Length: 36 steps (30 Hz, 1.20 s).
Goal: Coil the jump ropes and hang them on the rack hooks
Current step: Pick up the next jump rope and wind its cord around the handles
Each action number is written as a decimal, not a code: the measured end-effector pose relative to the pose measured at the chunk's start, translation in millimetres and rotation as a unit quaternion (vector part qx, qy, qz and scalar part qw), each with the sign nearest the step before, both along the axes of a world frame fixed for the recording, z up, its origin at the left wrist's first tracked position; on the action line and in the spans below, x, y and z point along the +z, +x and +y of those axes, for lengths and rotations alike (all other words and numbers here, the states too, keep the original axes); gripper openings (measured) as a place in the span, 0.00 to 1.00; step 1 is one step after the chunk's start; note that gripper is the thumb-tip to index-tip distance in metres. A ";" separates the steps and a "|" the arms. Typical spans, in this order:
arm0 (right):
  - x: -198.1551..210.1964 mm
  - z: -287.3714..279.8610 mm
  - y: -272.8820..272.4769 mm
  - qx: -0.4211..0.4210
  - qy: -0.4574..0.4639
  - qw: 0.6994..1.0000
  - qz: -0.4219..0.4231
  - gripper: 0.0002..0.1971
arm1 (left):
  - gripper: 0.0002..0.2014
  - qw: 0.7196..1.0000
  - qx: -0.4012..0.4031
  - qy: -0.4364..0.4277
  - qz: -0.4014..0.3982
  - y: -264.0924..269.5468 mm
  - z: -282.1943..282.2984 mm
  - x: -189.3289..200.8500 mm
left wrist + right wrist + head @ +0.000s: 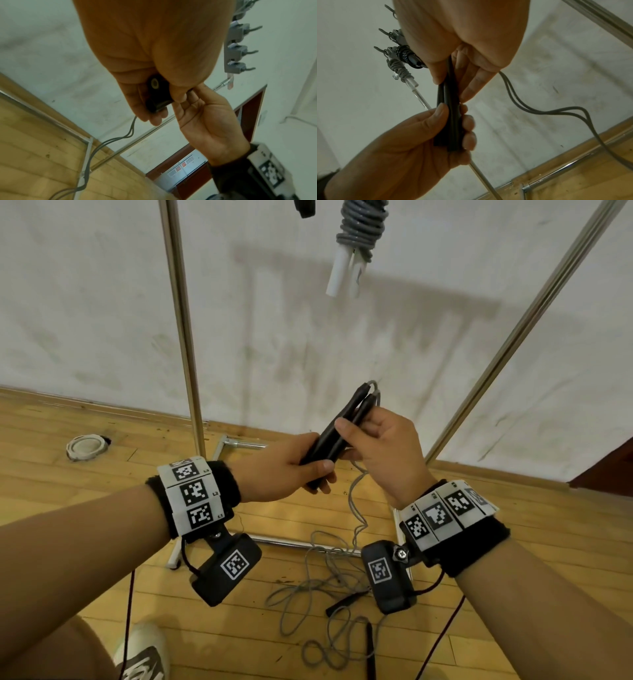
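Two black handles of a grey jump rope lie side by side, held by both hands in front of the rack. My left hand grips their lower ends, whose butt shows under the palm. My right hand pinches their upper part between thumb and fingers. The grey rope runs doubled from the handle tips down to a loose tangle on the floor. A coiled grey rope with white handles hangs from the rack hooks, and a coiled black rope hangs beside it.
The rack's metal uprights stand left and right of my hands, with its base bar on the wooden floor. Another rope's black handles lie in the tangle. A white round disc sits by the wall. My shoe is at the bottom left.
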State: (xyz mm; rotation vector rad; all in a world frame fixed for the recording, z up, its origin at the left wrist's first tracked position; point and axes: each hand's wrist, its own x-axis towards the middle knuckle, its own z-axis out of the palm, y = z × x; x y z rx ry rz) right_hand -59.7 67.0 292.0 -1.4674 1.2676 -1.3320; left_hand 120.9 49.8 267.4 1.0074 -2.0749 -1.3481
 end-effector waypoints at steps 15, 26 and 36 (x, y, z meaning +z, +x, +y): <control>-3.8 -11.8 -52.5 -0.037 -0.059 0.972 0.223 0.18 | 0.05 0.997 -0.071 -0.013 0.000 16.2 -4.1 40.4; 1.3 -5.6 -41.5 0.032 0.061 0.995 -0.078 0.15 | 0.07 0.990 0.132 -0.023 0.054 28.3 -23.9 35.2; -10.6 7.9 -7.9 0.120 0.018 0.993 0.006 0.06 | 0.06 0.991 0.134 0.001 0.019 12.1 -16.7 23.4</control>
